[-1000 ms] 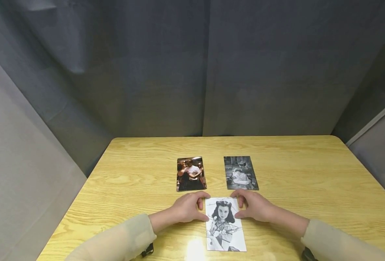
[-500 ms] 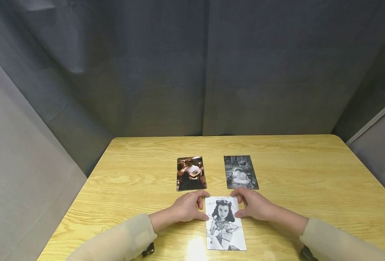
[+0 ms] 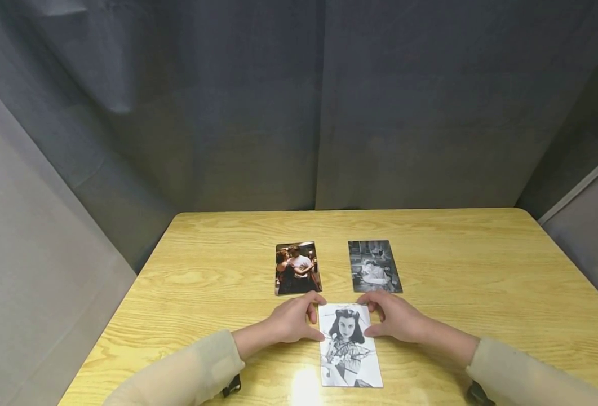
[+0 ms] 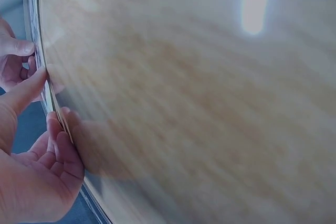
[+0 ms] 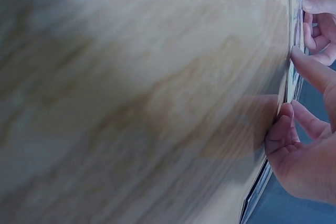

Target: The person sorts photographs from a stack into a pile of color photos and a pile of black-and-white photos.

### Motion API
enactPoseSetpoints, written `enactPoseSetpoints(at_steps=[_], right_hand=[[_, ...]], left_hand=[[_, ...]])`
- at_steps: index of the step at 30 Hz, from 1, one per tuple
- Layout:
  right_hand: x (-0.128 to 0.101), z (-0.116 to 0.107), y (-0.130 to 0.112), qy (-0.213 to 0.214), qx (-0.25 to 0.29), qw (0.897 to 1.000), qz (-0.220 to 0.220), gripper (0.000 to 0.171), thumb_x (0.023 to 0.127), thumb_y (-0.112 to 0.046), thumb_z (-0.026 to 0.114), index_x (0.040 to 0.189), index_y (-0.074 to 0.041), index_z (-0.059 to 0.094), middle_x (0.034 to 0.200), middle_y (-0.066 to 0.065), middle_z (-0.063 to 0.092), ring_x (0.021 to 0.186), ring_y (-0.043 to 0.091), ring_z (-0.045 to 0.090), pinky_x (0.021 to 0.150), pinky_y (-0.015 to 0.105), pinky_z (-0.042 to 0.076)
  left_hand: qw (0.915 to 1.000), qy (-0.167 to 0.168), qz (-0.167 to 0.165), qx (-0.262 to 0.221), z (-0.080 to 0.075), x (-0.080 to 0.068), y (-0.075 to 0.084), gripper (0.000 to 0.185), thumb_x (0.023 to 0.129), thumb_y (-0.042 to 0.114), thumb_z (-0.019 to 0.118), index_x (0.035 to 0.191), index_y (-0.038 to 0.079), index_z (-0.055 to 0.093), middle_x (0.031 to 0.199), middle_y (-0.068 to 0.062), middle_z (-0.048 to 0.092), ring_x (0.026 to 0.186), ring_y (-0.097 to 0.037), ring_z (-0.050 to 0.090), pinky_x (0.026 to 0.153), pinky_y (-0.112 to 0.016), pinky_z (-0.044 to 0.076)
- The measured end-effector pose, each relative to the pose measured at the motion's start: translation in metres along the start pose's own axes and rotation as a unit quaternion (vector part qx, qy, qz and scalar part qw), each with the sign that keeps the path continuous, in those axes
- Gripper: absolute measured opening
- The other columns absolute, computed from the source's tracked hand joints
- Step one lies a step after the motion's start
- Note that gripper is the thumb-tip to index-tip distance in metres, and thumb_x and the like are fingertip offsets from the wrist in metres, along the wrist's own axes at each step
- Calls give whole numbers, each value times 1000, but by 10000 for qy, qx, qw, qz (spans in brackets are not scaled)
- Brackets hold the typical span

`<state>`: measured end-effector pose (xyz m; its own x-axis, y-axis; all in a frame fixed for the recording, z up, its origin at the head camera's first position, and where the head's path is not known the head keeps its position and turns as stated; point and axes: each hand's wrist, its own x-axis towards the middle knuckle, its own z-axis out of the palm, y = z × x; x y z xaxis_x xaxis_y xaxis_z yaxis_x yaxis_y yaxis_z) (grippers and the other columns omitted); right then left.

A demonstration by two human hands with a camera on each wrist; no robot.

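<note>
Barely anything moves vs. before: our L hand (image 3: 295,320) and R hand (image 3: 399,319) keep fingers clamped at the near B&W photo's (image 3: 349,356) upper corners, on desk (image 3: 202,259). Prob. light, bendy, slick; we'd hold edges.

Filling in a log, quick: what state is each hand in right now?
Left hand: closed, holding the black-and-white portrait photo at its far left corner.
Right hand: closed, holding that photo at its far right corner.
</note>
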<state>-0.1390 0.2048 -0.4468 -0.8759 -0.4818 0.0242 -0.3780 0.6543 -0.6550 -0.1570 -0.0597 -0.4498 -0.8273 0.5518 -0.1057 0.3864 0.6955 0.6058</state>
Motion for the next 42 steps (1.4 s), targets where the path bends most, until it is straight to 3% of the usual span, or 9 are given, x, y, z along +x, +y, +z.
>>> enactPoseSetpoints(at_steps=[14, 18, 28, 42], right_hand=[[-3, 2, 0, 218, -86, 9997, 60, 58, 68, -19, 88, 118, -8, 62, 91, -1, 48, 71, 11, 43, 60, 25, 40], [-4, 2, -1, 249, -70, 9996, 59, 58, 67, -19, 88, 118, -6, 63, 90, -1, 48, 72, 12, 43, 61, 25, 41], [-4, 3, -1, 305, -97, 9994, 147, 59, 67, -18, 88, 118, -5, 64, 90, -1, 49, 73, 12, 44, 62, 25, 41], [-3, 2, -2, 312, -178, 9989, 288, 56, 66, -20, 89, 115, -6, 66, 84, -1, 46, 72, 13, 43, 61, 26, 40]], left_hand=[[9999, 33, -38, -162, 0, -2, 0, 62, 70, 24, 89, 120, 18, 53, 78, 12, 55, 58, -5, 47, 62, -25, 39], [9999, 50, -41, -154, 1, -3, 0, 54, 70, 24, 89, 113, 18, 57, 79, 11, 55, 59, -4, 47, 62, -24, 39], [10000, 21, -39, -6, 2, -1, 0, 71, 71, 23, 88, 133, 12, 56, 78, 13, 55, 55, -4, 46, 58, -23, 37], [10000, 27, 74, -60, 1, -1, 0, 65, 70, 22, 89, 128, 12, 59, 77, 11, 56, 56, -4, 44, 60, -22, 37]])
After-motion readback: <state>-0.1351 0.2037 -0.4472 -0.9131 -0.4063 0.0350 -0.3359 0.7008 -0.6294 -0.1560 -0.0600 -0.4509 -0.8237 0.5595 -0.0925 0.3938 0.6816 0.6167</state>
